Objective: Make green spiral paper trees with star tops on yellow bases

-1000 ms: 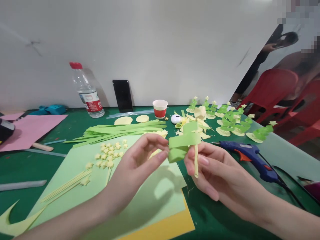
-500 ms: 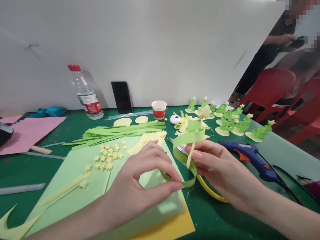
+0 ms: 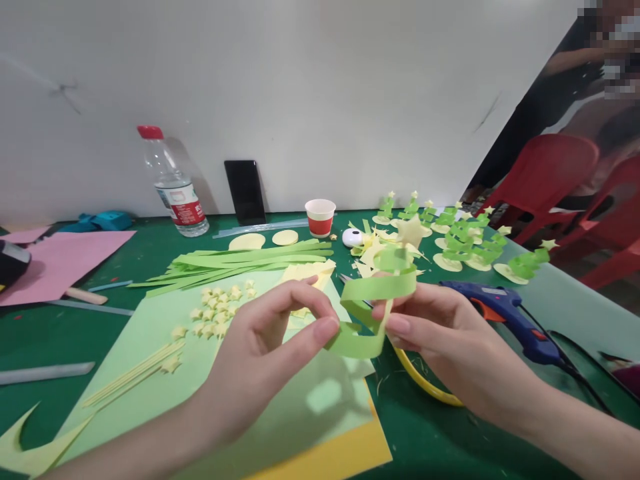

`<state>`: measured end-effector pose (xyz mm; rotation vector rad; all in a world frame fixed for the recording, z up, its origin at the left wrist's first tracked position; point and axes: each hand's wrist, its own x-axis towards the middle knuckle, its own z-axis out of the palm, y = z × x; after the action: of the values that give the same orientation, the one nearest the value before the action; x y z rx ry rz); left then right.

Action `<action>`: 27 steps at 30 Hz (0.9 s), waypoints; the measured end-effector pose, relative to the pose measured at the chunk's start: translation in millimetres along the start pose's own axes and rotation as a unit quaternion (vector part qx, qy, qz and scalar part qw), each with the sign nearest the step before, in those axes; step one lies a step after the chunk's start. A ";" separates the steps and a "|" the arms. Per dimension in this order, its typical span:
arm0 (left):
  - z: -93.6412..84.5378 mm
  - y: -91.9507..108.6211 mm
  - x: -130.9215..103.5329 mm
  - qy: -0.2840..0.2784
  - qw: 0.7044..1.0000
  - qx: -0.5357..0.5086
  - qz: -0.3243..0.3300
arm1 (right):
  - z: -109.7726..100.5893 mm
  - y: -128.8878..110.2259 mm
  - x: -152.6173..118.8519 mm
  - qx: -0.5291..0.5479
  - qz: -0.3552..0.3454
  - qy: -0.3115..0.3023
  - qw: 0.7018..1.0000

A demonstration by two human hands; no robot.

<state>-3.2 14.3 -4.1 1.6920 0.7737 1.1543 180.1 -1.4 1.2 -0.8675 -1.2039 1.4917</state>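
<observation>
Between thumb and fingers, my left hand [image 3: 280,347] pinches the loose end of a green paper strip [image 3: 360,343]. The strip winds in a spiral around a thin pale-yellow paper stick [image 3: 387,310], which my right hand [image 3: 440,327] grips between thumb and fingers. A pale-yellow paper star [image 3: 411,231] tops the stick. Below my left hand lies a light green sheet [image 3: 240,400] bearing small folded paper stars [image 3: 215,313] and several thin paper sticks [image 3: 135,373]. Part of the strip is hidden behind the stick and my right fingers.
Green paper strips [image 3: 200,267] lie behind the sheet. Finished spiral trees [image 3: 457,243] stand at the back right, near a blue glue gun [image 3: 515,317]. A yellow tape roll [image 3: 425,387] sits under my right hand. A bottle [image 3: 180,200], phone [image 3: 245,193] and paper cup [image 3: 321,219] line the back.
My left hand has moved slightly left and up with the strip's end. The strip now loops wider in front of the stick, and the starred stick sits a little lower.
</observation>
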 end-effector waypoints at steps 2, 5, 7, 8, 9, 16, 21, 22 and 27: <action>1.4 1.3 0.1 0.016 1.000 -0.003 -0.008 | 0.4 0.4 -0.1 0.014 0.001 -0.017 1.000; 1.9 3.3 0.7 0.023 1.000 -0.003 -0.008 | 0.5 2.2 -0.3 0.036 0.019 -0.040 0.998; 1.5 5.0 0.9 0.015 1.000 0.007 0.004 | -0.1 3.8 -0.6 0.041 0.026 -0.045 0.998; 1.3 5.8 1.0 0.009 1.000 0.011 0.013 | -0.5 4.4 -0.9 0.040 0.028 -0.048 0.998; 1.2 6.5 1.1 0.003 1.000 0.014 0.022 | -0.8 4.8 -1.3 0.039 0.029 -0.051 0.997; -2.6 7.0 2.5 0.022 0.998 -0.032 0.048 | -0.1 1.2 -3.1 0.052 0.013 -0.050 0.997; -8.1 14.8 5.0 0.019 0.992 -0.122 0.040 | -0.9 -0.6 -2.9 0.061 0.018 -0.034 0.997; -9.0 16.8 5.8 0.010 0.989 -0.143 0.029 | -1.2 -0.9 -3.0 0.060 0.022 -0.032 0.997; -13.2 17.2 10.2 0.011 0.985 -0.168 -0.025 | -0.5 -5.3 -0.7 0.059 0.027 0.001 0.998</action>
<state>-11.8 21.0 17.3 1.3748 0.5919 1.1953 182.1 -1.9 6.1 -0.8257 -1.0872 1.5888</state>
